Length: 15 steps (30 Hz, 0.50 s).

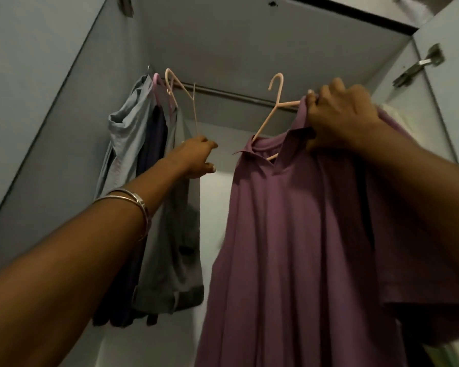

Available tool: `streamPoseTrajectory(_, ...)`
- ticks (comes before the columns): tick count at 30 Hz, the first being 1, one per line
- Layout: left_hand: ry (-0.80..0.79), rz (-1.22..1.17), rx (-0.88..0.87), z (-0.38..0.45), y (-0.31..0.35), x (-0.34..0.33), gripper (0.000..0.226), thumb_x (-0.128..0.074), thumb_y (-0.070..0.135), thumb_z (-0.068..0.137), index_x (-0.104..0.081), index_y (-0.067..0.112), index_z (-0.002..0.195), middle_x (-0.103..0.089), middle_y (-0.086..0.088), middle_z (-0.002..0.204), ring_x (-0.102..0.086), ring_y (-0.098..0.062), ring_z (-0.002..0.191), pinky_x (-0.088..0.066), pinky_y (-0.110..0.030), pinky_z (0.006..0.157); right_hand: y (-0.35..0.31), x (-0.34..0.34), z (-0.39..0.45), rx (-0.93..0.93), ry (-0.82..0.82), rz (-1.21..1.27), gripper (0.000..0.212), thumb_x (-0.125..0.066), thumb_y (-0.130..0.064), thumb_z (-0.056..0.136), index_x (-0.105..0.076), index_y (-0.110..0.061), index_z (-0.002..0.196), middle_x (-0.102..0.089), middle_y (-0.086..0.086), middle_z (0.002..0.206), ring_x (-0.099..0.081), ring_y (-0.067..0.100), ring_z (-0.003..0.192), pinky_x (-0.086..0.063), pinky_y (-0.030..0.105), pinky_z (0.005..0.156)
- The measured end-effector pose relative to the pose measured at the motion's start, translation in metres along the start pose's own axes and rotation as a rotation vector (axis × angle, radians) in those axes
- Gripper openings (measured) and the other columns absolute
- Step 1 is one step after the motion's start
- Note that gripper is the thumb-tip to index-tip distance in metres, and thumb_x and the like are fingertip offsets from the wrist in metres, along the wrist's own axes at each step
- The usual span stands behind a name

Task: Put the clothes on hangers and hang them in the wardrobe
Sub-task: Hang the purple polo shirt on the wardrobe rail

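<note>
Purple shirt (pixel 289 234) hangs from a pink hanger (pixel 272 112), the right hand (pixel 339 120) gripping its shoulder. Left hand (pixel 194 160) fingers seemingly pinch another hanger (pixel 186 99) on the rail (pixel 231 95).

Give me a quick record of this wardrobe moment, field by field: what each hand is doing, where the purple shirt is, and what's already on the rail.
left hand: grips the lower end of a pink hanger hooked on the rail
right hand: holds the purple shirt at the shoulder, on its hanger
shirt hanger hook: raised near the rail; cannot tell if it is hooked on
already hung: grey garments and a dark one at the rail's left end
left wrist: two metal bangles
</note>
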<state>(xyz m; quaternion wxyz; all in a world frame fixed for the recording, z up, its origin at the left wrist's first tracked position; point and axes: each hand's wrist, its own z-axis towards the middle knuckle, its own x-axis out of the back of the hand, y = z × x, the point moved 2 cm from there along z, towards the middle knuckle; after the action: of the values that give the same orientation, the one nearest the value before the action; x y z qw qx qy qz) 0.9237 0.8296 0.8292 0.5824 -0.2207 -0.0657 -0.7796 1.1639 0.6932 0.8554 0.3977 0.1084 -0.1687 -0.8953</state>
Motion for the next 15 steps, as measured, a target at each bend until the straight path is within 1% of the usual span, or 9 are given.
streamPoseTrajectory(3,0.042,-0.014,-0.030,0.027,-0.014,-0.008,0.065,-0.063,0.033,0.089,-0.033,0.019,0.145,-0.033,-0.008,0.149,-0.038,-0.028,0.133,-0.034,-0.040,0.108,-0.027,-0.021,0.044,-0.006,-0.013,0.003,0.077,-0.069,-0.064,0.069,-0.053,-0.006,0.116,-0.059,0.012,0.108,-0.053,0.030,0.100,-0.040,0.034,0.065)
streamPoseTrajectory(6,0.068,0.014,-0.064,0.055,-0.023,-0.011,0.063,-0.062,0.033,0.090,-0.034,0.018,0.144,-0.032,-0.009,0.148,-0.038,-0.028,0.132,-0.034,-0.040,0.109,-0.050,-0.045,0.086,-0.038,-0.042,-0.003,0.074,-0.068,-0.067,0.070,-0.057,-0.012,0.118,-0.060,0.010,0.113,-0.053,0.029,0.105,-0.047,0.036,0.074)
streamPoseTrajectory(9,0.120,-0.012,-0.075,0.078,-0.025,-0.015,0.059,-0.061,0.032,0.091,-0.036,0.017,0.143,-0.033,-0.010,0.146,-0.039,-0.028,0.130,-0.035,-0.040,0.108,-0.068,-0.065,0.123,-0.082,-0.090,0.006,0.072,-0.068,-0.067,0.071,-0.059,-0.015,0.121,-0.061,0.009,0.119,-0.052,0.030,0.110,-0.048,0.039,0.081)
streamPoseTrajectory(13,0.214,-0.049,-0.070,0.097,-0.026,-0.033,0.052,-0.060,0.030,0.091,-0.041,0.017,0.139,-0.038,-0.010,0.141,-0.044,-0.028,0.125,-0.039,-0.039,0.103,-0.091,-0.083,0.158,-0.091,-0.102,-0.004,0.069,-0.069,-0.061,0.074,-0.058,-0.014,0.122,-0.061,0.010,0.118,-0.051,0.029,0.109,-0.046,0.039,0.077)
streamPoseTrajectory(15,0.236,-0.061,-0.086,0.100,-0.026,-0.043,0.050,-0.060,0.028,0.091,-0.043,0.017,0.137,-0.039,-0.010,0.140,-0.046,-0.027,0.123,-0.040,-0.037,0.101,-0.103,-0.090,0.168,-0.066,-0.099,-0.026,0.069,-0.069,-0.062,0.074,-0.057,-0.015,0.123,-0.060,0.008,0.118,-0.050,0.028,0.108,-0.045,0.038,0.075)
